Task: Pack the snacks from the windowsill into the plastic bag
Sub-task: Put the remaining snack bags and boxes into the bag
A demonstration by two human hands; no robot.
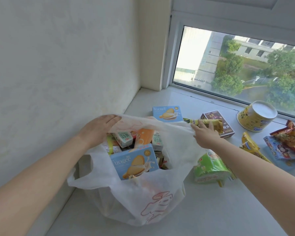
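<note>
A white plastic bag (143, 198) stands open on the windowsill (220, 210), packed with a blue biscuit box (134, 162), small drink cartons (123, 137) and other snacks. My left hand (97, 129) holds the bag's far rim up with straight fingers. My right hand (205, 133) grips a long yellow snack packet (209, 123) just past the bag's right edge, over a dark brown box (218, 123). A second blue biscuit box (167, 114) lies behind the bag.
A yellow noodle cup (255, 116) lies on its side near the window. Yellow, red and blue snack packets (286, 143) lie at the right. A green packet (209, 167) rests beside the bag. A wall runs along the left.
</note>
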